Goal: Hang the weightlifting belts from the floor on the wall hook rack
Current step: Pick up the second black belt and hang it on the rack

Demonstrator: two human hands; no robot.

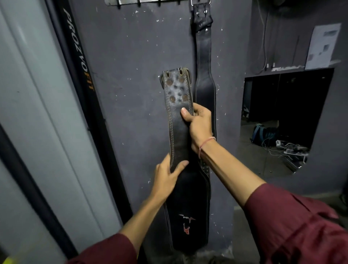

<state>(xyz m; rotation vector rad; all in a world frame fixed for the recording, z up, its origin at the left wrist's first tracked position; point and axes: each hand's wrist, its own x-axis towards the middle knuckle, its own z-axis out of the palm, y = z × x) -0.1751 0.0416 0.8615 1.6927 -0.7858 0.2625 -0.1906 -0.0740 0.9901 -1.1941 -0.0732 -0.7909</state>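
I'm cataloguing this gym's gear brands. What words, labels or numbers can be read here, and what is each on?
"PROZVOFIT", last three letters orange: on the black upright frame left of the wall.
Red and white logo low on the held belt: upside down, letters not readable.
Paper sheet on the wall: blurred, unreadable.

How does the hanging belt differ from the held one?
The hung belt hangs from the rack; the held belt is lower, gripped by left hand and right hand. The held belt shows pale stitching and a red logo; the hung belt looks plain. Both are dark, buckle end up.
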